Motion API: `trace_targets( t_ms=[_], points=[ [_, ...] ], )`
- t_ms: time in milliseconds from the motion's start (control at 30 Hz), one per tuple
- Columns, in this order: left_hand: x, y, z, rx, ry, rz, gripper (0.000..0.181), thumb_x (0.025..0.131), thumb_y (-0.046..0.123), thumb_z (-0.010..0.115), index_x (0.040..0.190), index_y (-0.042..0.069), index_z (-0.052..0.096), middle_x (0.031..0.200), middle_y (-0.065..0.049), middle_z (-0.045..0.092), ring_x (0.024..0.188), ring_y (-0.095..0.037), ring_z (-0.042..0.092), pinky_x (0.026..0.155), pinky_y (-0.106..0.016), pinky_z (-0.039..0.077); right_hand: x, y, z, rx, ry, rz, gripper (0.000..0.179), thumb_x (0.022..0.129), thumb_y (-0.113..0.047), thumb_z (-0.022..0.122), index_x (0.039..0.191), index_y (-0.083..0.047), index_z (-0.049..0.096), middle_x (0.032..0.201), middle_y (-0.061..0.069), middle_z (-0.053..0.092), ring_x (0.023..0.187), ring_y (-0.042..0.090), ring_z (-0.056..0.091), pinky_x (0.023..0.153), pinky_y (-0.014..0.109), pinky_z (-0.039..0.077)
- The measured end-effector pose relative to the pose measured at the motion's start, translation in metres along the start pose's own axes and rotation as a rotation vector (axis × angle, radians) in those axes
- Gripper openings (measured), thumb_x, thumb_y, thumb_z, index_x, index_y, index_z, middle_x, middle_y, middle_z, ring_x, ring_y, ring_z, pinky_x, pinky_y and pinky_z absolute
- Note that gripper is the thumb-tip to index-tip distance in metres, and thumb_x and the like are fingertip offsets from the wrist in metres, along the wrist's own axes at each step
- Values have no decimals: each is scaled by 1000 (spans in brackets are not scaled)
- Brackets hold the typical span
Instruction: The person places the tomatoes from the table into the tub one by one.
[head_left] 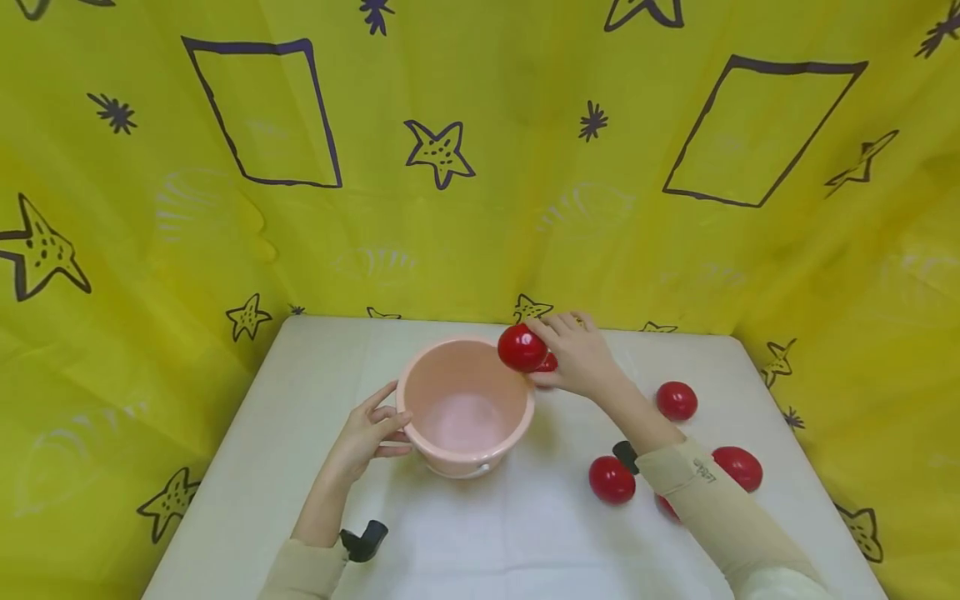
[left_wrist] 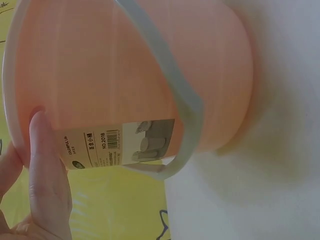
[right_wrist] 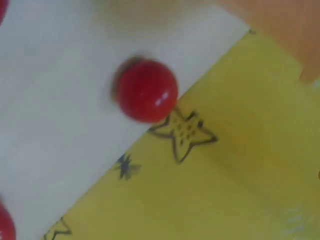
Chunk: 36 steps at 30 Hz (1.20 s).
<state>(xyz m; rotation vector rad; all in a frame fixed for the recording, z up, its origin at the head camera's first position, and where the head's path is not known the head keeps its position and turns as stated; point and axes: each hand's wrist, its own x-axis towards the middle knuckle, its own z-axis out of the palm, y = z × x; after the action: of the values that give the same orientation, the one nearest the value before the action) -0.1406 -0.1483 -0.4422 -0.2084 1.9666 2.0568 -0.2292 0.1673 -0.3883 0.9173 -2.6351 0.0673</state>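
Observation:
A light pink bucket [head_left: 465, 450] stands upright on the table, its mouth facing up. My left hand [head_left: 363, 433] grips its left side near the rim. In the left wrist view, the thumb [left_wrist: 42, 165] lies against the bucket's outer wall [left_wrist: 100, 70], beside a printed label [left_wrist: 117, 145]. Over the bucket's right rim, my right hand [head_left: 577, 354] holds a glossy red ball [head_left: 522, 347] between thumb and fingers. Another patch of red [head_left: 549, 363] shows just behind that ball, partly covered by the hand. The held ball is out of sight in the right wrist view.
Several more red balls lie to the right: one ball [head_left: 677, 401] toward the back, another ball [head_left: 612, 480] nearer, and a ball [head_left: 738, 468] beside the right sleeve [head_left: 720, 508]. A yellow patterned curtain [head_left: 495, 233] surrounds the white table [head_left: 322, 367]. The bucket's pale handle [left_wrist: 185, 95] hangs down.

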Motion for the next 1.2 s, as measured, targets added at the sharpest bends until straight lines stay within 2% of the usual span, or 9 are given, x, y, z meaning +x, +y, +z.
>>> trace_targets(
  t_ms=[133,200,300,433,567,700,1000,1200],
  points=[
    [1,-1,1,1,7,1,70,86,11,63,144,10,26,84,-4,61,69,-18,66,64,-34,57,15,-23,12,20,4,-78,72,67,-49,74,126,-15,51,111,11,58,104,28,50,96,51,36],
    [1,-1,2,8,9,3,69,86,12,63,144,10,26,84,-4,60,69,-18,66,64,-34,57,21,-35,18,23,-23,-112,71,69,-51,72,127,-17,49,110,9,58,104,26,50,96,49,36],
    [1,-2,3,24,14,6,69,86,13,63,144,11,27,85,-5,61,69,-18,67,63,-35,57,28,-51,28,25,-90,-149,72,71,-53,70,130,-18,47,112,6,57,106,23,48,97,46,36],
    [1,-3,4,32,23,0,66,87,12,62,144,14,28,89,-12,61,71,-20,67,63,-35,57,37,-68,41,47,-186,-152,73,73,-52,69,134,-19,45,121,4,54,113,22,45,102,45,32],
    [2,-3,5,42,20,-3,65,88,13,61,144,15,28,95,-18,61,73,-22,67,63,-35,57,44,-79,52,57,-281,-154,75,73,-48,70,137,-20,42,127,5,51,119,23,41,106,48,27],
    [2,-4,5,39,12,-2,66,87,15,62,144,15,27,97,-19,60,73,-21,67,63,-35,57,49,-87,62,31,-365,-183,74,75,-47,69,138,-21,40,129,4,50,119,22,40,107,48,26],
    [3,-4,2,30,8,-5,65,88,11,60,144,14,27,92,-14,60,73,-22,67,64,-36,57,61,-100,78,-157,-444,-274,74,76,-53,64,138,-22,39,125,2,51,114,19,43,104,42,33],
    [2,-4,1,27,10,-18,65,89,11,59,144,15,26,88,-8,60,73,-21,67,64,-36,57,62,-106,86,-275,-554,-258,79,78,-61,57,143,-24,30,132,2,46,120,19,41,105,42,31]
  ],
)
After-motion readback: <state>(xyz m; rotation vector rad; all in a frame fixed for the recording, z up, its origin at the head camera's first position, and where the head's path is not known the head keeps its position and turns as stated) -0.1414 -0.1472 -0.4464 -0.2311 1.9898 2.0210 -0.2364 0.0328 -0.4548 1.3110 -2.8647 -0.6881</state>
